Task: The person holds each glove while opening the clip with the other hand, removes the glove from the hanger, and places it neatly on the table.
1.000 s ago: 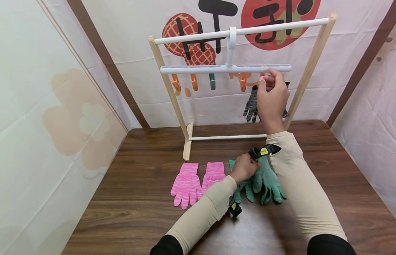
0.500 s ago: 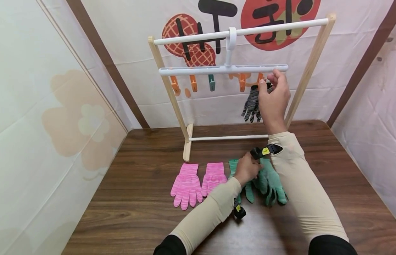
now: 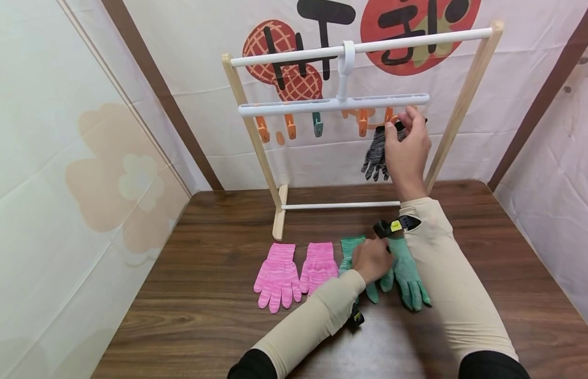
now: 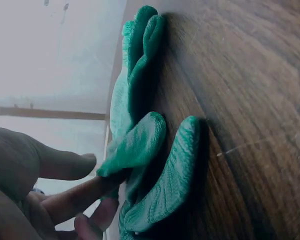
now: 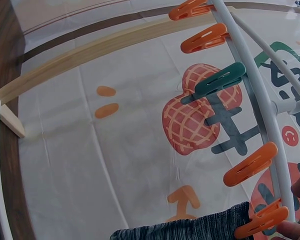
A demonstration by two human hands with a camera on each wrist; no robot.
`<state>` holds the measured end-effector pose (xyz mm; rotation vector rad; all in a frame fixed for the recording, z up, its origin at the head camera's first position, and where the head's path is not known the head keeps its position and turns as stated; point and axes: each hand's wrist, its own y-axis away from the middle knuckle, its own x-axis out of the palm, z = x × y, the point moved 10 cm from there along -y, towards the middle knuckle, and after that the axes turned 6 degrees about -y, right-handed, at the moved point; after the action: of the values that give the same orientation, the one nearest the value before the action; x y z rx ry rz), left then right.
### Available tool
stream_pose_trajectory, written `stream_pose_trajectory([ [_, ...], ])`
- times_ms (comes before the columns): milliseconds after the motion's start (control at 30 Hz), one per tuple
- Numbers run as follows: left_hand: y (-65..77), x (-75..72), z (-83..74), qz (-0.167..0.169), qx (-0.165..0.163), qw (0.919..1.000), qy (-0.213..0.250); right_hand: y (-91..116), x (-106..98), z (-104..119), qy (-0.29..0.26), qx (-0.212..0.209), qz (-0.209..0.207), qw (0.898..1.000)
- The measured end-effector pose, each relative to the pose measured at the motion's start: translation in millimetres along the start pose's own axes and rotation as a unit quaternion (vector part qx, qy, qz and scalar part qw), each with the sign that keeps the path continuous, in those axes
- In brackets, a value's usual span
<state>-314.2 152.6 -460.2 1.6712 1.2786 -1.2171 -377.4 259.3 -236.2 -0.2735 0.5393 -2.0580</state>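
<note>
My left hand [image 3: 372, 259] is over the pair of green gloves [image 3: 409, 276] on the table. In the left wrist view its fingers [image 4: 80, 197] reach under a loose finger of a green glove [image 4: 140, 142], while the thumb stays apart from the cloth. Up at the hanger's right end, my right hand [image 3: 408, 152] has its thumb and bent fingers apart beside an orange clip [image 5: 262, 222]. That clip holds the cuff of a dark grey striped glove [image 5: 190, 227]. In the head view my right hand hides part of the hanging gloves [image 3: 376, 155].
The white hanger [image 3: 294, 107] hooks over the top bar of a wooden rack [image 3: 469, 100]. Along it sit orange clips [image 3: 290, 126] and a teal clip [image 3: 318, 125]. Two pink gloves [image 3: 277, 279] lie flat to the left on the brown table [image 3: 194, 295].
My left hand has moved a little rightward over the green gloves, and the right green glove has shifted and spread. My right hand stays near the hanger's end, a touch lower.
</note>
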Motion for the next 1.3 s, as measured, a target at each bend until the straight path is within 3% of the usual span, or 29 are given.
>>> stream_pose_trajectory([
  [200, 0.8, -2.6, -7.3, 0.000, 0.025, 0.9990, -0.038, -2, 2, 0, -0.001, -0.006, 0.005, 1.000],
  [400, 0.0, -3.3, -13.0, 0.007, 0.057, 0.9974, -0.043, -1, 4, -1, -0.006, -0.008, 0.018, 1.000],
  [533, -7.4, -14.5, -6.0, 0.004, 0.054, 0.9979, -0.035, -2, 4, -1, -0.003, -0.006, 0.018, 1.000],
  [633, -16.8, -34.2, 5.0, -0.024, 0.038, 0.9988, -0.018, -3, 3, -2, 0.002, -0.007, 0.016, 1.000],
  [800, -35.9, -82.2, 23.0, -0.101, 0.017, 0.9944, 0.026, -5, 3, -2, 0.006, -0.011, 0.015, 1.000],
  [1067, -64.9, -162.0, 29.2, -0.223, 0.046, 0.9683, 0.104, -4, 6, -2, 0.002, -0.018, 0.019, 1.000],
  [1167, -72.9, -178.4, 29.3, -0.239, 0.050, 0.9617, 0.125, -4, 7, -3, 0.001, -0.017, 0.019, 1.000],
  [1300, -81.1, -187.4, 28.9, -0.236, 0.040, 0.9598, 0.147, -2, 7, -4, -0.002, -0.011, 0.021, 1.000],
])
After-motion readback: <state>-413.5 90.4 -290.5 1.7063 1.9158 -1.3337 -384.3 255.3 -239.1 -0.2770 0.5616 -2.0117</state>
